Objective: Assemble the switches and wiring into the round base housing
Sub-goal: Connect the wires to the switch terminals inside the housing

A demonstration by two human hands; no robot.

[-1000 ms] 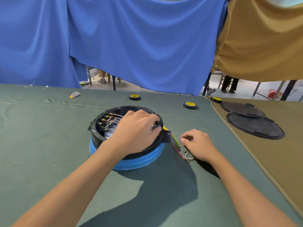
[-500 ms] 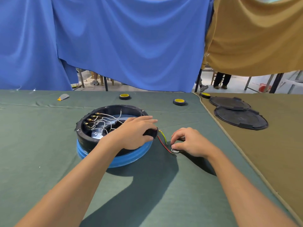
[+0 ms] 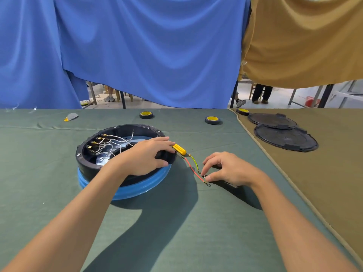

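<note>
The round black base housing sits on a blue ring on the green cloth. Inside it, several switches with white wires line the left wall. My left hand grips the housing's right rim, next to a yellow connector. A red wire and a green-yellow wire run from that connector onto the cloth. My right hand pinches a small white wire end beside the red wire's ring terminal.
Two tape rolls with yellow cores lie at the back, a third on the tan cloth. Two black round covers lie to the right. A small grey-yellow piece lies back left. Blue and tan curtains hang behind.
My left hand slid from over the housing to its right rim, uncovering the yellow connector. My right hand took hold of the small wire end by the red wire.
</note>
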